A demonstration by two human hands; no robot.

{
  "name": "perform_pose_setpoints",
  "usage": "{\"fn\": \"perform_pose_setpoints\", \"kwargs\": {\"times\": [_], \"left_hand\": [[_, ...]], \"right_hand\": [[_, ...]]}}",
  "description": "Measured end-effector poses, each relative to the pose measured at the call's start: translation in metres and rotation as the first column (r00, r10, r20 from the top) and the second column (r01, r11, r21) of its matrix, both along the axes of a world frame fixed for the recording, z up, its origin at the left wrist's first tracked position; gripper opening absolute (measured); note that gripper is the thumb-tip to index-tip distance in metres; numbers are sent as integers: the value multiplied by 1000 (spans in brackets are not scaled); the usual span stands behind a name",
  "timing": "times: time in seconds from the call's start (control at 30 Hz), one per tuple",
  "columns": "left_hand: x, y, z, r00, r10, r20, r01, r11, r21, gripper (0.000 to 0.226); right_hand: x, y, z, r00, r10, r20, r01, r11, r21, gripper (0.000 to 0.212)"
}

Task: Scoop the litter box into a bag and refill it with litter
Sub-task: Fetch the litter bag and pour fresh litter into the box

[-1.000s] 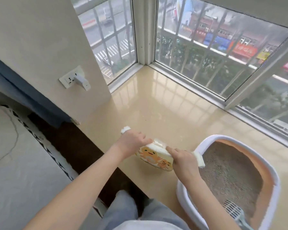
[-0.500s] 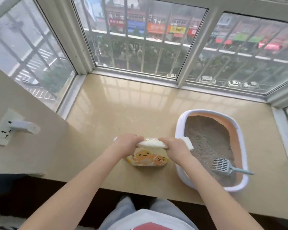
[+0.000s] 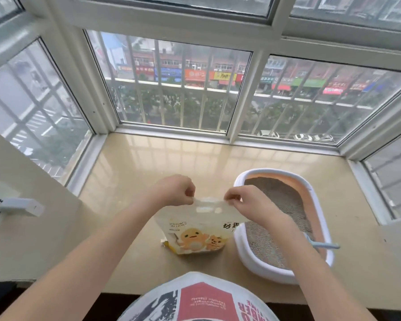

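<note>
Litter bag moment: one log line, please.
hands: left, right pinch litter bag top | bag: upright on sill | scoop: in litter box

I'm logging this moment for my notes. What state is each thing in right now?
Litter bag: upright on the sill, top edge pinched at both ends.
Left hand: pinching the bag top.
Right hand: pinching the bag top.
Litter box: holds grey litter.
Scoop: lying in the box, handle over the rim.
Windows: look closed.
</note>
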State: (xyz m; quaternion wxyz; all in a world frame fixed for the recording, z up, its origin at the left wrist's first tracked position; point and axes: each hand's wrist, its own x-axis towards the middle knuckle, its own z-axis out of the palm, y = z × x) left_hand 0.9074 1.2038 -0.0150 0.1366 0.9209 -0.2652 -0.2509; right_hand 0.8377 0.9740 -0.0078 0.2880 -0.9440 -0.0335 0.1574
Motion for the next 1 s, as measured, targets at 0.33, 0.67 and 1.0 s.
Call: {"fn": "perform_pose_setpoints", "kwargs": {"times": [0.33,0.67,1.0], "left_hand": [[-10,-10,12,997,69,31,-69,998,5,16],[-18,-18,15,965,177,-195,-183,983,-14,16],[-24,-23,13,938,332,-101,-343,932,-119,10]], "right_hand": [[-10,-1,-3,978,75,194,-95,991,93,21],[-36,5,-34,803,204,561,-140,978,-156,31],[-33,-1,-35,804,225,551,-166,974,-155,33]]}}
